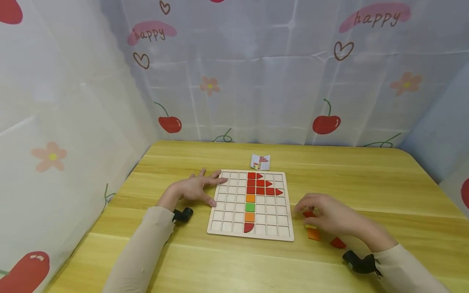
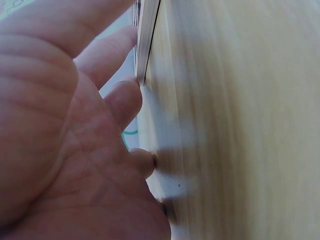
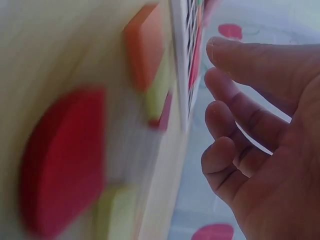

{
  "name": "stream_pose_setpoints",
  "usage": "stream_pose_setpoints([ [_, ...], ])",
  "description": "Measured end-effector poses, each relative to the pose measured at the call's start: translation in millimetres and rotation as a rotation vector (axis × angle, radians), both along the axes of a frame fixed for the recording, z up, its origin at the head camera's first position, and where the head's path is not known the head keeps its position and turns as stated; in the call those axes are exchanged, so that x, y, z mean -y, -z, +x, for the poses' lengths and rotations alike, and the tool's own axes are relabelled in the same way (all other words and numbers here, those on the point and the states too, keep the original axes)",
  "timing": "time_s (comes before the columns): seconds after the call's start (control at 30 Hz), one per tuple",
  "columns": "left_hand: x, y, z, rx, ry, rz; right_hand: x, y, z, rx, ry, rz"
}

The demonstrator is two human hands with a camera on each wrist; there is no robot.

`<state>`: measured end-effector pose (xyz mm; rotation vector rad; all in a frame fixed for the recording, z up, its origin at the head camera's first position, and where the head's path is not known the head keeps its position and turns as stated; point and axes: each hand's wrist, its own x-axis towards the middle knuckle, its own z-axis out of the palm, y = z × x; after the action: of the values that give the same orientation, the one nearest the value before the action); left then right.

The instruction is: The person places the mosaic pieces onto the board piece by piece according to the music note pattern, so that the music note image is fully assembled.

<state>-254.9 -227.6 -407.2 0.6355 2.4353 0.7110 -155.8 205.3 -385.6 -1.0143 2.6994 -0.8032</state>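
Observation:
A pale wooden grid board [image 1: 269, 217] lies on the table. Red square and triangular tiles [image 1: 260, 183] form three rows at its top; below runs a column of orange, green [image 1: 250, 207] and orange tiles, ending in a rounded red tile [image 1: 249, 227]. Spread along the board's left edge, my left hand [image 1: 192, 188] rests its thumb and fingertips at the frame. Over loose pieces to the right hovers my right hand [image 1: 335, 215], fingers loosely bent and holding nothing. Beneath it are an orange piece [image 3: 145, 47], a yellow piece [image 3: 159, 87] and a rounded red piece [image 3: 67, 160].
A small card [image 1: 260, 162] printed with a coloured grid pattern lies just behind the board. Cherry-patterned curtains [image 1: 249, 93] hang behind and beside the wood-grain table [image 1: 190, 264]. Each wrist wears a black camera [image 1: 182, 215].

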Motion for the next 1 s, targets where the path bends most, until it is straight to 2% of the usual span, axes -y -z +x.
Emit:
stream_pose_setpoints([
  [0.23, -0.2, 0.8, -0.5, -0.004, -0.007, -0.006, -31.0, 6.2, 4.2, -0.003, 0.014, 0.004],
  [0.53, 0.5, 2.4, -1.3, -0.005, -0.002, -0.003, -63.4, 14.2, 10.8, -0.097, 0.037, 0.084],
  [0.83, 0.0, 1.5, -0.9, -0.005, 0.003, -0.006, -79.1, 20.7, 14.5, -0.086, 0.025, 0.123],
  [1.0, -0.9, 0.7, -0.7, -0.006, 0.001, -0.011, -78.7, 22.5, 13.6, -0.036, 0.047, 0.133],
])
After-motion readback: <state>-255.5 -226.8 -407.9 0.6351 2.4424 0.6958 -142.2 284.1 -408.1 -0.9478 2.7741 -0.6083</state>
